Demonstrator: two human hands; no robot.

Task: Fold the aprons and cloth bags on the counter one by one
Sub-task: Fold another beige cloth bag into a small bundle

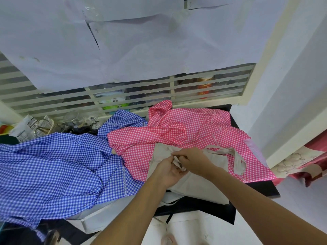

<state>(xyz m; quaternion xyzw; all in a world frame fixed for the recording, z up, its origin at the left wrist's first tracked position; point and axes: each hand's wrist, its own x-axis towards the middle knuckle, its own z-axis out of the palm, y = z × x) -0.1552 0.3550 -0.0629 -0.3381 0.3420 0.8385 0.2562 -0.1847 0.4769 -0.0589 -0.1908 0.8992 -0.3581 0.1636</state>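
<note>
A beige cloth bag (200,183) lies on the dark counter, partly on top of a pink checked apron (178,137). One of its straps (238,162) loops out to the right. My left hand (168,171) and my right hand (192,160) meet over the bag's top edge, and both pinch a bunched bit of its strap or fabric between the fingers. A blue checked apron (53,167) sprawls crumpled to the left and hangs over the counter's front edge.
Glasses (77,119) and a printed packet (24,129) stand at the back left. A slatted window with paper sheets (123,41) taped over it rises behind. More white cloth (99,218) hangs below the front edge. The dark counter's edge (265,188) ends at the right, near a white wall.
</note>
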